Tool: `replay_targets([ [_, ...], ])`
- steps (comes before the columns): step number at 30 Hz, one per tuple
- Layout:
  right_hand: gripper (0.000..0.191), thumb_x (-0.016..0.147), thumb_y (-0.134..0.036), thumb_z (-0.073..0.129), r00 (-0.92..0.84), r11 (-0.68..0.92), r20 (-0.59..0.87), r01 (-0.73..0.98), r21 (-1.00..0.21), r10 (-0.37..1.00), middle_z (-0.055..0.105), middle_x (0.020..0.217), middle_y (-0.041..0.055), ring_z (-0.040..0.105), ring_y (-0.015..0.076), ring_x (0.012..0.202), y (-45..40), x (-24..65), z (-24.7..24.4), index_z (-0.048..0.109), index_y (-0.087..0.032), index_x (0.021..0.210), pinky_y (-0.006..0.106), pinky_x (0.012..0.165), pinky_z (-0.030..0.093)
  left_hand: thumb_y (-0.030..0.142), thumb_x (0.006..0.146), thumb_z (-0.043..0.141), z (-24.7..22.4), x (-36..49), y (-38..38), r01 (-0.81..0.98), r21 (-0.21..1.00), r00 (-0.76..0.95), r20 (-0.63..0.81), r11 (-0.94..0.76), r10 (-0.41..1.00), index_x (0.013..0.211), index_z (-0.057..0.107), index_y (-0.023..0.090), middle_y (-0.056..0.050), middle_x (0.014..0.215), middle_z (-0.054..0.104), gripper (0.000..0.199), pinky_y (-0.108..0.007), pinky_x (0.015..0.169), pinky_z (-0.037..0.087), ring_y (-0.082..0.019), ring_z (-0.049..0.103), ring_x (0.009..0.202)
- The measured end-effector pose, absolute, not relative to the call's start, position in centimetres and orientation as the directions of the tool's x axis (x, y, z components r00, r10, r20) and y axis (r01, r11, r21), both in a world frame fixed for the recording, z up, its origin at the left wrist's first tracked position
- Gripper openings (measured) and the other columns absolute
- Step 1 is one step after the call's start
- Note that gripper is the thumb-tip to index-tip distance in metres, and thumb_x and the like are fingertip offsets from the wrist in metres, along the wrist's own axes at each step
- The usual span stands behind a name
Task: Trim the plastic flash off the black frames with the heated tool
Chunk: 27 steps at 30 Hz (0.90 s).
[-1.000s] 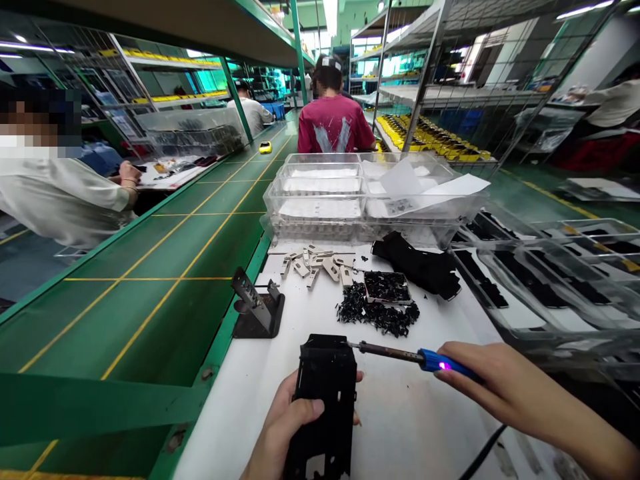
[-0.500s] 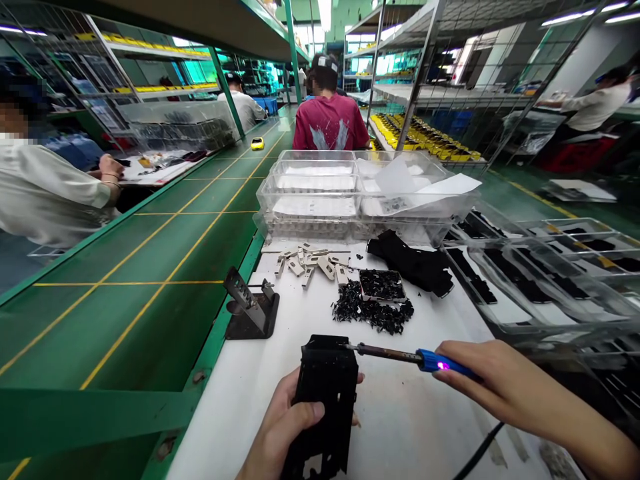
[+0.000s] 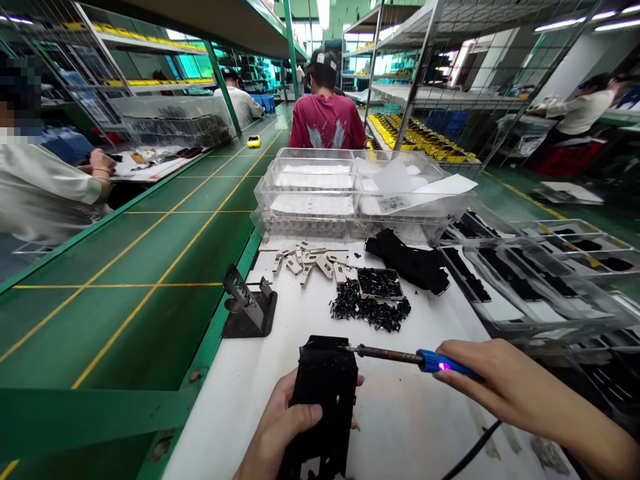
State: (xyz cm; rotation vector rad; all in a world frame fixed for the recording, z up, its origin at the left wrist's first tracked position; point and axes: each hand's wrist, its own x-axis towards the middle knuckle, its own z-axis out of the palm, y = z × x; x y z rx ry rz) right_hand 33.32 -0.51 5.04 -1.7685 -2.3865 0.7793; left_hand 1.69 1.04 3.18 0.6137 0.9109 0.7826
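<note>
A white workbench (image 3: 400,427) runs beside a green conveyor belt (image 3: 150,313), with clear plastic trays (image 3: 310,203) stacked ahead. Directly before me, my left hand (image 3: 280,433) grips a black frame (image 3: 325,400), its long axis pointing away from me. My right hand (image 3: 495,387), farther right, closes around a soldering iron (image 3: 385,355), its tip reaching left to the frame's upper edge.

Place: factory assembly floor
Line: long green conveyor belt (image 3: 150,320) with yellow markings
Racks: metal shelves (image 3: 425,93) holding rows of yellow parts
Staff: workers (image 3: 327,123) along the belt
Station: soldering iron (image 3: 385,355), clear plastic trays (image 3: 310,193)
</note>
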Motion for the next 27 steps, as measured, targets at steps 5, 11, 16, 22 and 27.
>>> replay_targets([
  [5, 0.032, 0.100, -0.048, 0.043, -0.298, 0.187, -0.129, 0.825, -0.533, 0.946, 0.056, 0.071, -0.0019, 0.053, 0.0143, 0.060, -1.0, 33.4, 4.8, 0.057, -0.024, 0.085, 0.026, 0.058, 0.033, 0.024, 0.074, 0.063, 2.9, 1.6, 1.4, -0.346, 0.755, 0.395, -0.421, 0.557, 0.816, 0.109, 0.066, 0.013, -0.018, 0.112, 0.073, 0.037, -0.039, 0.068, 0.056, -0.030, 0.071, 0.081],
  [11, 0.039, 0.090, -0.060, 0.052, 0.262, -0.103, 0.037, 0.499, -0.860, 0.964, 0.051, 0.057, -0.0030, 0.048, 0.0153, 0.051, -3.5, 27.5, 1.4, 0.063, -0.024, 0.081, 0.025, 0.051, 0.038, 0.033, 0.081, 0.066, 1.8, 2.6, 2.0, -0.403, 0.739, 0.303, -0.450, 0.540, 0.840, 0.117, 0.064, 0.016, -0.015, 0.121, 0.070, 0.039, -0.033, 0.070, 0.055, -0.026, 0.071, 0.085],
  [16, 0.039, 0.077, -0.059, 0.071, 0.295, -0.181, -0.128, 0.160, -0.970, 0.947, 0.046, 0.053, -0.0034, 0.042, 0.0131, 0.049, -2.5, 19.9, -1.8, 0.063, -0.020, 0.072, 0.025, 0.048, 0.036, 0.057, 0.080, 0.068, 0.0, 4.7, 1.3, -0.501, 0.731, 0.177, -0.438, 0.464, 0.881, 0.125, 0.061, 0.018, -0.014, 0.125, 0.067, 0.060, -0.037, 0.093, 0.050, -0.028, 0.067, 0.102],
  [22, 0.038, 0.090, -0.053, 0.059, 0.024, -0.090, -0.094, -0.137, -0.986, 0.995, 0.066, 0.073, 0.0056, 0.059, 0.0186, 0.068, 0.6, 17.5, -2.8, 0.066, -0.017, 0.078, 0.030, 0.066, 0.050, 0.049, 0.089, 0.061, -1.9, 4.9, 0.7, -0.624, 0.587, 0.291, -0.438, 0.516, 0.851, 0.152, 0.028, 0.025, -0.013, 0.122, 0.068, 0.075, -0.037, 0.090, 0.048, -0.027, 0.062, 0.112],
  [27, 0.037, 0.090, -0.054, 0.059, -0.025, -0.107, -0.104, -0.157, -0.982, 0.994, 0.061, 0.061, 0.0014, 0.057, 0.0162, 0.055, 3.3, 18.7, -1.4, 0.059, -0.018, 0.079, 0.028, 0.054, 0.047, 0.049, 0.082, 0.069, -2.9, 3.3, 0.7, -0.594, 0.629, 0.292, -0.411, 0.501, 0.863, 0.148, 0.033, 0.025, -0.009, 0.096, 0.070, 0.079, -0.032, 0.063, 0.050, -0.023, 0.066, 0.079],
])
